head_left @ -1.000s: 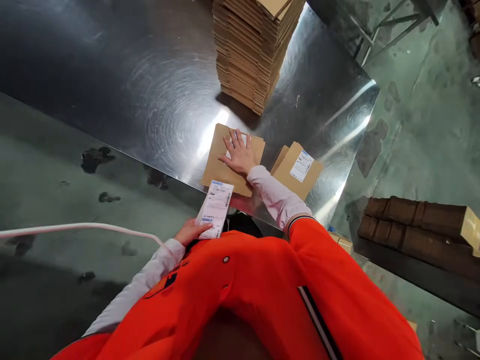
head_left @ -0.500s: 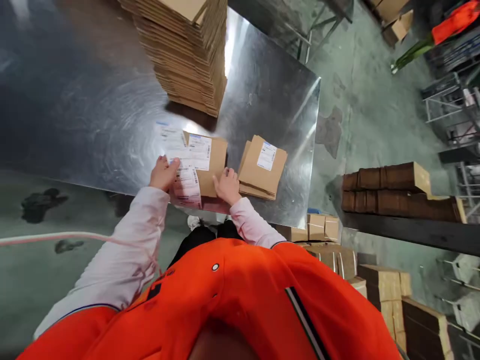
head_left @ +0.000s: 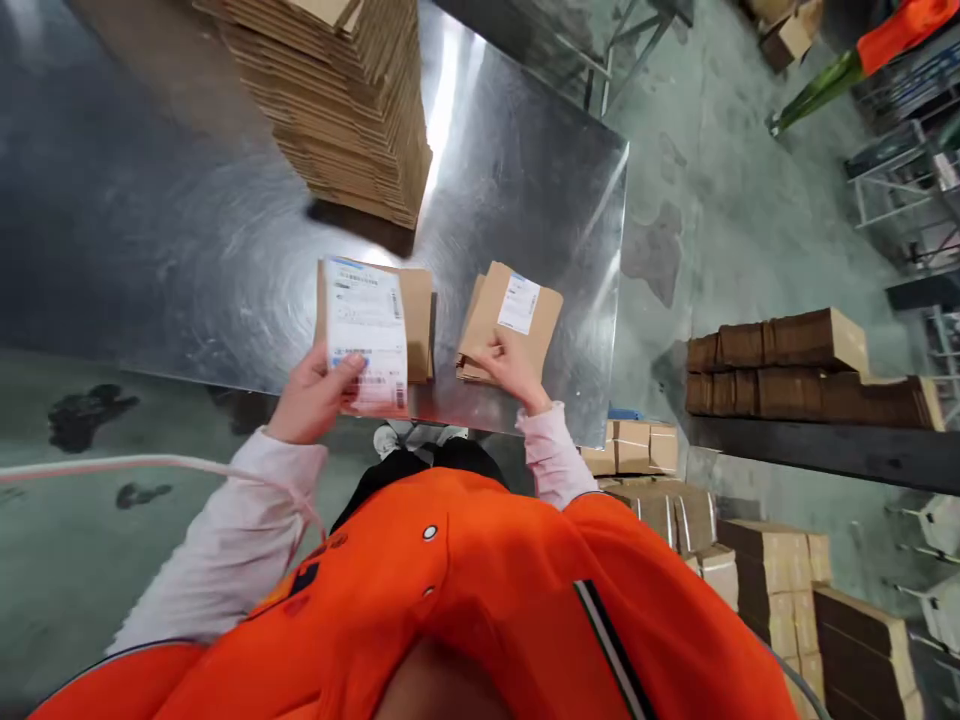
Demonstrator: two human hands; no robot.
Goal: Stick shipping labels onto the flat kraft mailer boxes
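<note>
My left hand pinches a strip of printed shipping labels, thumb on top. The strip lies over the left part of a small stack of flat brown cardboard near the table's front edge. To the right, my right hand rests over the lower part of a second cardboard stack, fingers curled at its front left. Whether a sheet is between those fingers is hidden. A white label is stuck on this stack's top piece.
A tall pile of flattened cardboard stands at the back of the metal table. Bundled cartons are on the floor at right, with more on a dark beam. A person in orange is far off. A pale cable crosses at left.
My right hand has moved right, from the left stack to the right one. The label strip now lies straighter over the left stack, covering the label seen there before.
</note>
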